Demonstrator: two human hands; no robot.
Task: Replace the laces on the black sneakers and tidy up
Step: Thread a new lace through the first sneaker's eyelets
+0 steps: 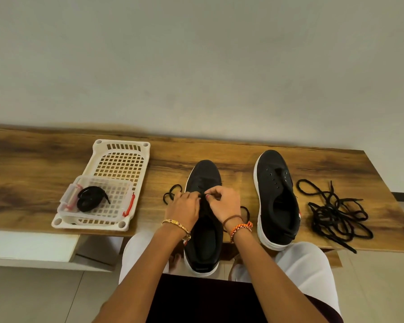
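Head view: lace (173, 193) pinched between curled fingers (211, 194) of both hands over the left sneaker (204, 231), wrists bent inward.

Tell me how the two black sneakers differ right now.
The left sneaker has a lace running through it, and both the left hand and right hand are working at its eyelets; the right sneaker has bare eyelets and nobody touches it. The left one overhangs the table edge; the right barely does. Both are black with white soles, toes pointing away.
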